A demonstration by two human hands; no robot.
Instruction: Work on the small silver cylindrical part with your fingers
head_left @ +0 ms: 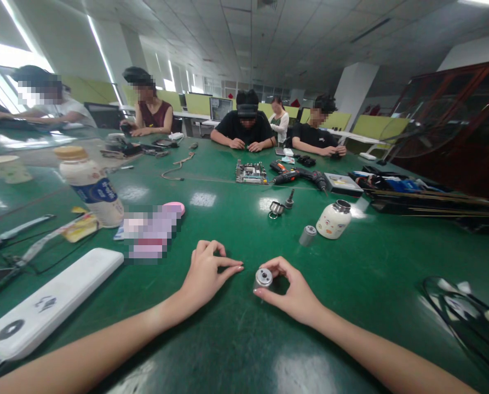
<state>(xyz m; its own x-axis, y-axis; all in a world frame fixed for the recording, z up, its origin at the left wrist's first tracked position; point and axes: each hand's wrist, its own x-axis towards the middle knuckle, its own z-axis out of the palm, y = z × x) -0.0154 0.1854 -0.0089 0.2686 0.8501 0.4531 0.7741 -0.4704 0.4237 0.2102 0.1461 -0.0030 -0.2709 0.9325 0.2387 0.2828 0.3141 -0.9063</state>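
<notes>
My right hand (287, 290) holds a small silver metal cylinder (263, 279) upright between thumb and fingers, its round top with small holes facing up. To the left of it, my left hand (211, 268) hovers over or rests on the green table (211, 339), thumb and index finger stretched toward each other; whether something tiny is between their tips cannot be made out. A second silver cylinder (308, 235) stands farther back, beside a white jar (333, 220) with an open metal neck. Behind my hands lie a metal ring-shaped part (276, 209) and a dark stepped part (289, 198).
A white oblong device (55, 301), a bottle (90, 186) and a pink-purple item (157, 230) are on the left. Farther back lie a circuit board (251, 172) and power drills (299, 176). Cables (453, 306) lie at the right. Several people sit around the table.
</notes>
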